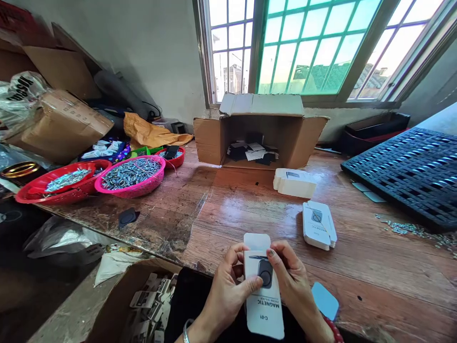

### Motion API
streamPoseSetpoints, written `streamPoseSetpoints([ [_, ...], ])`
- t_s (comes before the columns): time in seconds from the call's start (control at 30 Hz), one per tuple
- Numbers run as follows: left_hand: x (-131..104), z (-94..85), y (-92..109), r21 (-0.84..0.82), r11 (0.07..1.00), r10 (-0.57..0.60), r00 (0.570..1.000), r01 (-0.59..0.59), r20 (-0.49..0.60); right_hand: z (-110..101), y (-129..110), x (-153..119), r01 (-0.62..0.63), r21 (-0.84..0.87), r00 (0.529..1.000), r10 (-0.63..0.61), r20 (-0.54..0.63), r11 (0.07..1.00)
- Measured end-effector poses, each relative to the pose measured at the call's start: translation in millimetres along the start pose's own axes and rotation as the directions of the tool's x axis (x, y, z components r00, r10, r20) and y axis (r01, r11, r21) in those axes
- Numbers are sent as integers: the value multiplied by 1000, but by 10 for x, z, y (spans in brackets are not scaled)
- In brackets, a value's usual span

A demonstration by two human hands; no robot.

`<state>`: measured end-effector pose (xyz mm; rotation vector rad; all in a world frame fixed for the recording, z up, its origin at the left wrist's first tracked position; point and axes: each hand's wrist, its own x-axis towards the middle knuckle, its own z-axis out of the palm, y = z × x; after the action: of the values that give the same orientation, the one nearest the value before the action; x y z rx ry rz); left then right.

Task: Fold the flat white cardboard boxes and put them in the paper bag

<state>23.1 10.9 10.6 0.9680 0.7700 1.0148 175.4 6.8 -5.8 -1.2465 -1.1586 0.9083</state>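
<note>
A white cardboard box (pixel 264 312) printed "MAGNETIC" and "C-01", with a picture of a dark phone holder, is upside down to me at the table's front edge. Its end flap (pixel 257 241) stands up at the far end. My left hand (pixel 232 288) grips the box from the left, thumb across the printed front. On the other side, my right hand (pixel 293 274) pinches the upper right edge beside the flap, its fingers partly hidden behind. Beyond them lies a banded stack of flat matching boxes (pixel 317 226), with another stack (pixel 294 183) farther back.
An open carton (pixel 207 143) holding dark and white pieces stands by the window. Left are a pink basket (pixel 130 191) and red basket (pixel 26 193) of metal parts; right, a black slatted crate (pixel 403 166). Below, a carton (pixel 107 309) holds several boxes. A pale blue card (pixel 325 301) lies near my right wrist.
</note>
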Motion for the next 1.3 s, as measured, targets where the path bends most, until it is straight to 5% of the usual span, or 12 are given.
streamPoseSetpoints([
  [0.1, -26, 6, -10, 41, 999, -27, 1000, 27, -10, -51, -20, 37, -49, -56, 997, 52, 64, 997],
  [0.33, -32, 14, -42, 191, 981, -16, 996, 32, -85, -145, -149, 138, -344, 208, 928, 298, 222, 916],
  [0.53, -4, -6, 13, 140, 984, -83, 981, 108, -173, -242, -230, 209, -103, -25, 955, 106, 276, 994],
  [0.73, -31, -32, -36, 237, 965, -85, 989, 111, -117, -280, -293, 246, -199, -91, 875, 219, 432, 976],
  [0.87, -63, -14, -67, 273, 957, -75, 992, 100, -101, -295, -337, 287, -118, -201, 868, 199, 456, 973],
  [1.17, -103, -12, -101, 315, 943, -82, 993, 105, -84, -283, -298, 345, -240, -234, 835, 323, 445, 942],
  [1.3, -130, -35, -118, 284, 953, -84, 994, 101, -70, -318, -333, 385, -126, -272, 796, 261, 545, 954],
])
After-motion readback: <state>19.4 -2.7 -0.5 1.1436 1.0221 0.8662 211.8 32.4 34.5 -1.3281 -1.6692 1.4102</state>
